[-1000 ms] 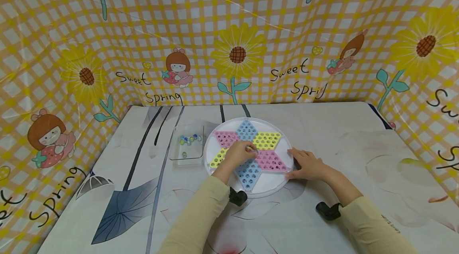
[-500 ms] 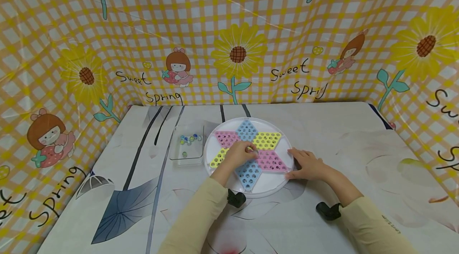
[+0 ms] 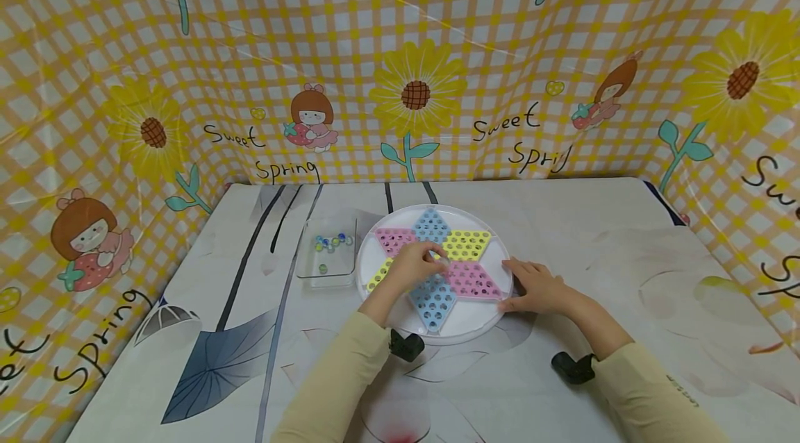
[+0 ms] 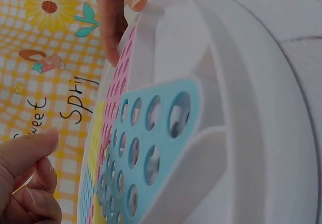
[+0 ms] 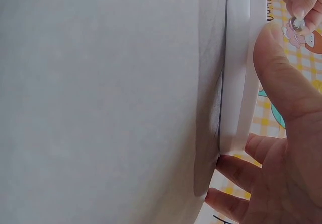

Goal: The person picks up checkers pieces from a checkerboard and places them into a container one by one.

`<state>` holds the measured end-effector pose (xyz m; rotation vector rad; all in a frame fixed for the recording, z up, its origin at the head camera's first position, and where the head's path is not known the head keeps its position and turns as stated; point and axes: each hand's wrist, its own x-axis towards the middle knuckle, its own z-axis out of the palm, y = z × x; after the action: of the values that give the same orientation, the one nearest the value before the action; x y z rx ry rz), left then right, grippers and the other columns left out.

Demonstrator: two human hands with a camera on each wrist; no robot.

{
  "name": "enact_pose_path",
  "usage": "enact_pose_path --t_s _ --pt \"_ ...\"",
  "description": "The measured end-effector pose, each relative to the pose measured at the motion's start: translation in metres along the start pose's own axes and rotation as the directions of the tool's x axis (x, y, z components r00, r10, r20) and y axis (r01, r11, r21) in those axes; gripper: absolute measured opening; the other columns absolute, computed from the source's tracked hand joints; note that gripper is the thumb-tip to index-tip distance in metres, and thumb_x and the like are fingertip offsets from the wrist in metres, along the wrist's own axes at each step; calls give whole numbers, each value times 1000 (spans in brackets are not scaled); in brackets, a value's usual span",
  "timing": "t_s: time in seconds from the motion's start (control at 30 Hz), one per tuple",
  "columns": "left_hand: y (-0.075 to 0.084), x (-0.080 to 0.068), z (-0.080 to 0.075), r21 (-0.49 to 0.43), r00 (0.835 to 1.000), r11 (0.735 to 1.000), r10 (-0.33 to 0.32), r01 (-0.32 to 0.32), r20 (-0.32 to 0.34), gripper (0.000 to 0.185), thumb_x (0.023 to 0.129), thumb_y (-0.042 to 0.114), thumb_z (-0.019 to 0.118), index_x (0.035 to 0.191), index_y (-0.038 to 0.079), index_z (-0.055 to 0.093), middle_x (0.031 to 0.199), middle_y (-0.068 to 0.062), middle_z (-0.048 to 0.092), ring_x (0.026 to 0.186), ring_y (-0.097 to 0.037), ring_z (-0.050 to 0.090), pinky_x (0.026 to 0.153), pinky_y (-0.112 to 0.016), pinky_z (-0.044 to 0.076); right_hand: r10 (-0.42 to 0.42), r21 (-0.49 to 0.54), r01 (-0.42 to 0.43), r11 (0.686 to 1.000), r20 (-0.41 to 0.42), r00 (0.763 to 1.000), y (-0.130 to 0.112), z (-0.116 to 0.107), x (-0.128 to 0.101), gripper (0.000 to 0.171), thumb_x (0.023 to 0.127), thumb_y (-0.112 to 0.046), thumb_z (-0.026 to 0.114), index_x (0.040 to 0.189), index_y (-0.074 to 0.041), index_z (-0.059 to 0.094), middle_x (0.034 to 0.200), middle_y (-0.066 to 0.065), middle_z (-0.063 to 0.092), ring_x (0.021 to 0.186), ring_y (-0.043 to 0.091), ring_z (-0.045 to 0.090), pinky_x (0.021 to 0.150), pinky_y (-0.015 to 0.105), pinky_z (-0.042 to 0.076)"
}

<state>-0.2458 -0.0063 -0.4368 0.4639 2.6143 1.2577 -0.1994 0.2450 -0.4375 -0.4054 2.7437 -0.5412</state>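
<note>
Head view with both wrist views. The left hand (image 3: pixel 414 268) is hovering over the middle of the round Chinese checkers board (image 3: pixel 494 248), its fingertips pinching a small glass marble (image 5: pixel 298 23) (seen best in the right wrist view, at the top edge). The right hand (image 3: pixel 536 288) is resting with relaxed fingers against the board's right rim, thumb on the raised white lip, steadying it. The board is lying near the centre of the table (image 3: pixel 625 276), toward its far edge. The marble is likely handling as hard, smooth and slippery, prone to rolling once released; a fingertip pinch from above is suiting it. The board appears to be light, stiff moulded plastic, best held at its rim. A clear plastic box (image 3: pixel 327 254) is standing just beside the board's left rim, holding several coloured marbles (image 3: pixel 331 242). The star's holes are appearing unfilled where visible.
</note>
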Motion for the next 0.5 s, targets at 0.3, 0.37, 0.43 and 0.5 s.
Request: enact_pose_path --t_s 0.3,0.37,0.43,0.5 --pt "-4 -5 -5 -53 1000 998 -20 20 -3 19 83 21 67 100 14 65 69 3 49 59 -9 42 52 -20 35 3 5 -3 1000 3 1000 2 2 1 95 73 -53 68 138 4 27 140 33 25 123 55 20 85 78 15" --pt "-6 -5 -8 -51 1000 999 -16 15 -14 19 82 20 67 100 14 65 69 2 49 59 -9 42 52 -21 35 3 5 -3 1000 2 1000 3 2 2 96 73 -53 68 138 4 27 140 33 25 123 55 20 85 78 15" --pt "-8 -5 -10 -52 1000 999 -9 8 -26 19 82 20 68 100 13 65 69 2 49 60 -9 42 53 -21 35 1 3 -1 1000 1 1000 3 2 2 96 73 -53 68 138 5 27 139 34 25 122 55 20 85 78 15" --pt "-11 -6 -13 -57 999 998 1 -3 -37 20 82 20 68 100 12 66 68 2 50 60 -10 42 53 -21 35 2 1 -2 1000 0 1000 3 2 3 96 73 -53 68 138 5 28 139 34 25 122 55 21 85 78 15"
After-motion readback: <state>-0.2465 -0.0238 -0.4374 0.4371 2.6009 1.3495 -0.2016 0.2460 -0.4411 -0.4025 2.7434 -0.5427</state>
